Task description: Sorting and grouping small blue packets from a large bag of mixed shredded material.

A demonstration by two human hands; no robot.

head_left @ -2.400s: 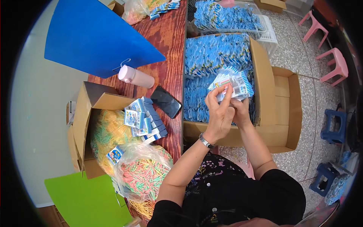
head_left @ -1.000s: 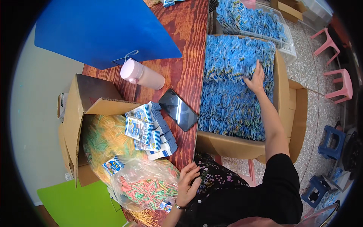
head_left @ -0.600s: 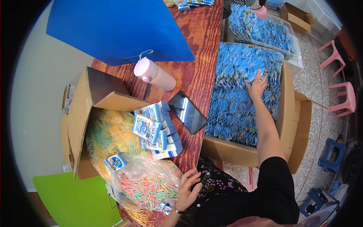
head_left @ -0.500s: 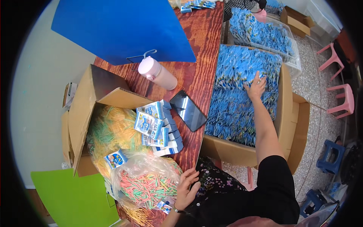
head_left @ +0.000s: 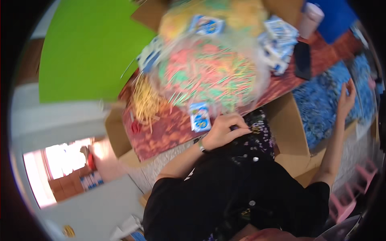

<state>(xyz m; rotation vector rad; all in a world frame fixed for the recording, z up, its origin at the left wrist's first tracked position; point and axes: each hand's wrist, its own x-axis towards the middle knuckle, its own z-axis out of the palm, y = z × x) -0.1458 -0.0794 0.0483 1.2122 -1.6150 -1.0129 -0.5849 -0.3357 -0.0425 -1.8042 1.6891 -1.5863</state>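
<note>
- Small blue plastic packets [head_left: 315,110] crammed in brown cardboard box [head_left: 287,122], R side.
- R hand [head_left: 346,98] by 'em, fingers open.
- L hand [head_left: 225,131] curled nr flat blue-and-white plastic pkt [head_left: 200,116]; blurred, can't tell if gripping.
- Beyond: thin pink-green sticks [head_left: 201,68].

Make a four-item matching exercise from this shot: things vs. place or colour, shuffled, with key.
Things
1. Right hand
2. Left hand
3. Phone
4. Yellow sticks

Place or colour
A. Black, lying on the table
B. Beside a single blue-and-white packet
C. Near the green board
D. At the mass of blue packets

Pairs: 1-D, 2-B, 3-A, 4-C
</note>
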